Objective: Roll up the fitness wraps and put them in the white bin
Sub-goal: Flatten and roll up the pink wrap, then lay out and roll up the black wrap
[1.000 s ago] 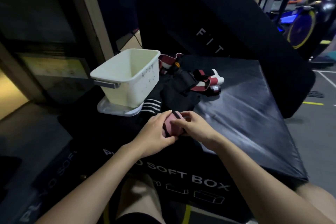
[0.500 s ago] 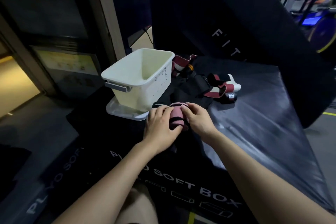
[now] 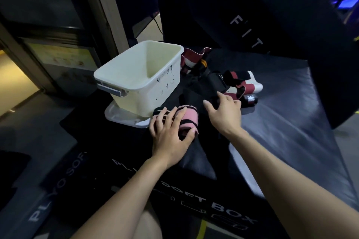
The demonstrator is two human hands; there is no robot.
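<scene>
Dim, soft-focus wide-angle view with curved, stretched edges.

Your way into the white bin (image 3: 147, 75) is open from above, its mouth unobstructed. Its near wall stands just beyond your left hand (image 3: 168, 136). To the right, loose wraps (image 3: 239, 83) crowd the black box top (image 3: 291, 122) beyond your right hand (image 3: 225, 111); farther right lies bare padding.

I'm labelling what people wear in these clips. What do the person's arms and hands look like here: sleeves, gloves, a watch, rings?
Both forearms are bare up to the bottom edge of the picture, so no sleeve shows. The left hand and right hand wear no gloves. No watch, wristband or ring shows on either, though the dim light could hide a thin ring.
</scene>
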